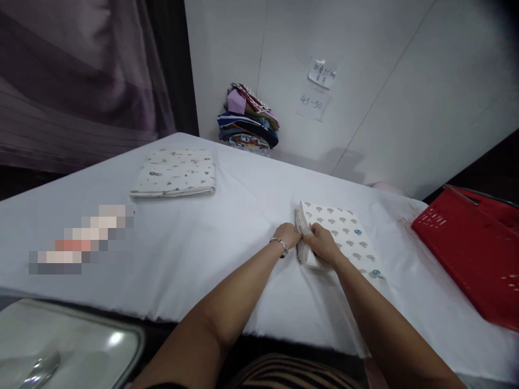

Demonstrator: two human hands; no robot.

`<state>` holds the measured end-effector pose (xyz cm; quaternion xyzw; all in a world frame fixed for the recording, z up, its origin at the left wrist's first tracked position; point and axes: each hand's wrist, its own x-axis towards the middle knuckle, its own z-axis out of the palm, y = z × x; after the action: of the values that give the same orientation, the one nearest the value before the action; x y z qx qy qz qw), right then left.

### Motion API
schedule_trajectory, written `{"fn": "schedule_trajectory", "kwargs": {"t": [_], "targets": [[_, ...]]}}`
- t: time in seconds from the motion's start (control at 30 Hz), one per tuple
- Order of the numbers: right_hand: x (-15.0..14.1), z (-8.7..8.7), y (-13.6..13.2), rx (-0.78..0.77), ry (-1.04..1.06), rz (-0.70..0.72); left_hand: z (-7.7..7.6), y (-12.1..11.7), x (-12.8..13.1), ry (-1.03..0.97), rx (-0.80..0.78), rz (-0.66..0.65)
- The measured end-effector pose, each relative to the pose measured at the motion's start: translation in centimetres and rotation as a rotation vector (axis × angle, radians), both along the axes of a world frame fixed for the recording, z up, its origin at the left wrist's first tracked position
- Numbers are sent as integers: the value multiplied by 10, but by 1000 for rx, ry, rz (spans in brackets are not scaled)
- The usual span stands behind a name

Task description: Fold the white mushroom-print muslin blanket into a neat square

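A white cloth [348,232] printed with grey mushrooms and a few blue ones lies folded on the right half of the white-covered table. Its thick layered fold faces left. My left hand [287,236], with a silver bracelet at the wrist, grips that folded edge, its fingers partly hidden. Right beside it, my right hand [323,243] pinches the same edge from above, thumb side toward the left hand. Another folded white cloth [176,173] with small grey and brown prints lies flat at the table's far left, apart from both hands.
A red plastic basket [470,248] stands at the table's right end. Stacked folded fabrics [248,121] rest by the wall beyond the far edge. A pixelated patch covers something on the left. A pale glossy seat [68,335] is at the near left; a purple curtain [81,75] hangs behind.
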<state>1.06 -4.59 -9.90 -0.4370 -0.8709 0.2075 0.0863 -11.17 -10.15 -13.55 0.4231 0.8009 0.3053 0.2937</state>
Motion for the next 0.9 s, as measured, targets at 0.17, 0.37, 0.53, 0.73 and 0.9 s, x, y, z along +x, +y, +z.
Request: {"fn": "schedule_trajectory", "kwargs": {"t": [0.17,0.37,0.53,0.73,0.9], "targets": [[0,1,-1,0,-14,-7,-2,4,-4,-112,6,22],[-2,5,-2,-9,-22,-3,-6,4,-3,-266,39,55],[-4,3,0,5,-51,0,-4,4,-4,-383,11,52],[-6,0,1,8,-64,8,5,4,-5,-511,-23,57],[-6,1,-3,12,-108,22,4,5,-7,-592,-21,59]]}}
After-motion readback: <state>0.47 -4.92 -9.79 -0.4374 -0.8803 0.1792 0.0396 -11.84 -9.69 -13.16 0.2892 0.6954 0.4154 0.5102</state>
